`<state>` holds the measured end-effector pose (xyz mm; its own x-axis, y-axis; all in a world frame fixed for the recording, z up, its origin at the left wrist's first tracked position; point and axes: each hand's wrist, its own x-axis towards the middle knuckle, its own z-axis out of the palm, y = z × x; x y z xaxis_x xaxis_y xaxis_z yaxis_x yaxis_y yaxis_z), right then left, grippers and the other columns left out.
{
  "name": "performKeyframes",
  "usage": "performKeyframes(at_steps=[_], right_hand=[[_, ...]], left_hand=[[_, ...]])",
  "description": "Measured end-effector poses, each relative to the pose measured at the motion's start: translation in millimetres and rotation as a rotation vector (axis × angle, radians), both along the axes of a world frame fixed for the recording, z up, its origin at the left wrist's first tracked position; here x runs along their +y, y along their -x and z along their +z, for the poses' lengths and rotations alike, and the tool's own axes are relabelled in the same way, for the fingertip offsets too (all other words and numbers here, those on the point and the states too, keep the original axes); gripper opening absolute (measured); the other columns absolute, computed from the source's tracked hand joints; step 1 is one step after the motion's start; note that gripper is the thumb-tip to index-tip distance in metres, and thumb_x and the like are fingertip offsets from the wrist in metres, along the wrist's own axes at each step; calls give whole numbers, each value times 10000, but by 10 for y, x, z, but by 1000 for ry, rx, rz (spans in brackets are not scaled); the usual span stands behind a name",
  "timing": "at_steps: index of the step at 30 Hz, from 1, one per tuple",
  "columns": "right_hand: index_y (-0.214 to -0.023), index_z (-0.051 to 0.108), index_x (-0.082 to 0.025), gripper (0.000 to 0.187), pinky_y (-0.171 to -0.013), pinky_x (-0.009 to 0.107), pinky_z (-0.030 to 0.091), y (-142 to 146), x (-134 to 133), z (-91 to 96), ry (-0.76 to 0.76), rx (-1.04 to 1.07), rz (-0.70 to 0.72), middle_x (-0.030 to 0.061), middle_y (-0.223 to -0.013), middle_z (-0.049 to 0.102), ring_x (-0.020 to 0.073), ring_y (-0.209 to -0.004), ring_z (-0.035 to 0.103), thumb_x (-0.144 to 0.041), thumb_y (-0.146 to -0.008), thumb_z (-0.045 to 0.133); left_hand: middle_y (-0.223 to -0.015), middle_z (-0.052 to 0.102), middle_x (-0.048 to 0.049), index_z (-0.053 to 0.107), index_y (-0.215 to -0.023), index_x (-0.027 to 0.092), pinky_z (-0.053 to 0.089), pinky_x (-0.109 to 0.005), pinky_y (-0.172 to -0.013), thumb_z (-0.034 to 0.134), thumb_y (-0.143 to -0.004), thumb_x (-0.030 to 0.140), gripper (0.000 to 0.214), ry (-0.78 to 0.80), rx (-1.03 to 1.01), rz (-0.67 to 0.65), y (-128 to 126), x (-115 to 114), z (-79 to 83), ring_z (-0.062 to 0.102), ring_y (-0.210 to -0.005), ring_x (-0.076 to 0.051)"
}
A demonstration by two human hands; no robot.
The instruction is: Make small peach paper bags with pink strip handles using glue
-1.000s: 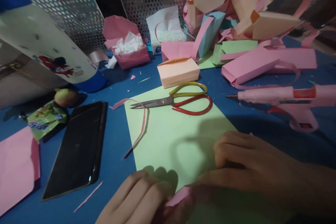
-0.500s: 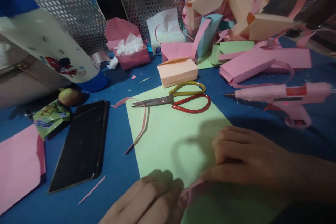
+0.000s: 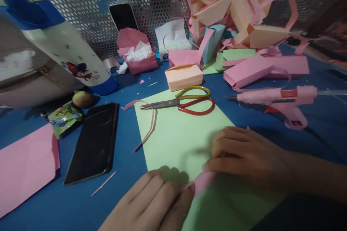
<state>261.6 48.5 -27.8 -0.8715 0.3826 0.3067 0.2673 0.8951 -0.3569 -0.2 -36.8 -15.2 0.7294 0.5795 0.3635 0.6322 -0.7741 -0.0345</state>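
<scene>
Between my two hands stretches a pink paper strip, low over a light green sheet. My left hand pinches its left end between thumb and fingers. The other side is gripped by my right hand, whose fingers are curled; a small pink tip shows behind its knuckles. Scissors with one yellow and one red handle lie on the sheet's far part, blades pointing left. A thin curled pink paper offcut crosses the sheet's left edge.
At right lies a pink glue gun with its light on. Folded paper bags pile up behind, by a peach paper box. On the left are a phone, a pink sheet, a green packet and a white-and-blue bottle.
The view has shifted slightly. More of the pink strip now shows between my hands, and its face is turned toward me. Both hands still hold it.
</scene>
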Motion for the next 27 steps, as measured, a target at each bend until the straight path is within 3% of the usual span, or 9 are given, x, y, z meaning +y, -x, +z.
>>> performKeyframes(at_steps=[5,8,12,18,23,27], right_hand=[[-990,691,-196,306,-736,290,420,90,-34,7,-97,36,16,14,-845,648,147,-808,530,-199,-1054,392],[-969,684,-173,294,-708,286,405,121,-58,13,-79,47,8,15,-833,643,145,-779,513,-177,-1048,401],[-982,688,-186,312,-688,288,383,97,-77,6,-38,35,-11,16,-810,610,148,-766,490,-167,-1049,384],[-1068,693,-252,224,-656,275,368,77,-85,11,-83,7,3,-11,-772,576,143,-738,480,-195,-1025,481],[-875,690,-191,312,-733,240,462,121,-111,44,57,74,-71,-20,-765,633,100,-746,562,-328,-1040,464],[-1064,687,-162,331,-841,284,494,102,-104,80,-98,34,117,33,-997,720,123,-977,615,-188,-1069,357]], left_hand=[[-734,630,-3,677,-1154,189,523,-247,-674,325,-1039,152,372,2,-37,-5,-52,24,-37,581,-649,-136],[-777,631,-12,686,-1085,192,514,-234,-694,352,-1033,142,342,-14,-93,23,-77,36,-52,582,-697,-132],[-808,661,-18,711,-1029,192,508,-218,-700,369,-1031,142,346,9,-18,-4,-74,48,11,576,-719,-131],[-886,699,4,729,-1051,222,446,-285,-935,303,-1064,168,430,-37,-106,56,-4,-25,-115,613,-841,-133],[-1078,737,21,719,-1077,213,413,-260,-1076,337,-1058,133,390,66,-178,-63,82,-20,-118,641,-1068,-102],[-1191,727,5,712,-1120,208,456,-268,-1096,301,-1064,153,418,111,-120,-133,107,28,-1,611,-1192,-120]])
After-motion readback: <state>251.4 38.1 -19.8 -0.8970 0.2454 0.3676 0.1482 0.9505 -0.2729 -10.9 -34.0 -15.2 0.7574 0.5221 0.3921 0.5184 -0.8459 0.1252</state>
